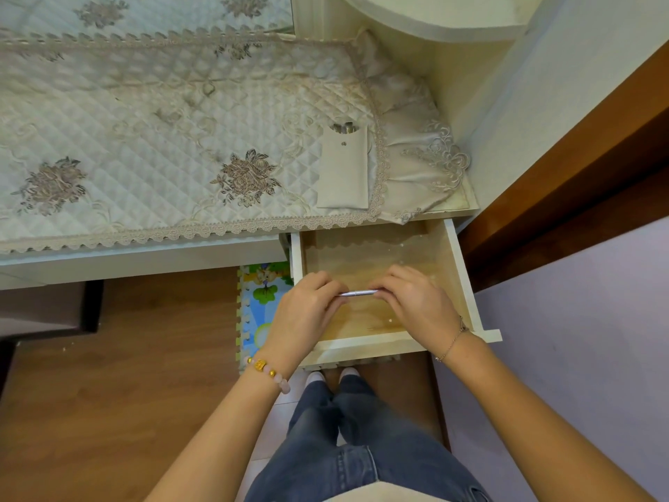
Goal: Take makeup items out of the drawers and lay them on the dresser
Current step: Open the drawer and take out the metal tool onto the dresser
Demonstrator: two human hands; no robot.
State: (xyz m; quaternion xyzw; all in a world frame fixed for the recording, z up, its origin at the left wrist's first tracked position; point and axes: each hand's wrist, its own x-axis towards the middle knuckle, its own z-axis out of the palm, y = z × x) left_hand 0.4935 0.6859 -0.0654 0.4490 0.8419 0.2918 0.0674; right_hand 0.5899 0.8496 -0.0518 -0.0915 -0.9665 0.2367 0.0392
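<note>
Quilted cream cloth point(144, 139) with lace trim and embroidered flowers covers the dresser point(144, 260), and a beige pouch point(343, 168) lies flat near its right end, with thin metal tools showing at its notched top. Below that end, the drawer point(463, 277) stands pulled out, its pale wood floor bare apart from a few small specks. Both hands hover over the drawer's middle, palms down, forearms reaching in from the bottom of the view. Left hand point(307, 309) and right hand point(416, 302) face each other with fingers curled, each pinching one end of a slim silver pen-like stick point(356, 293) held level between them above the drawer floor. A beaded bracelet point(269, 373) sits on the left wrist and a thin chain point(450, 344) on the right. Wood floor point(126, 375) spreads to the left, with a colourful foam mat point(262, 306) under the drawer's left side. A brown door frame point(579, 168) and pale wall point(579, 338) stand to the right. Jeans point(344, 447) and white shoe tips show below the drawer front.
</note>
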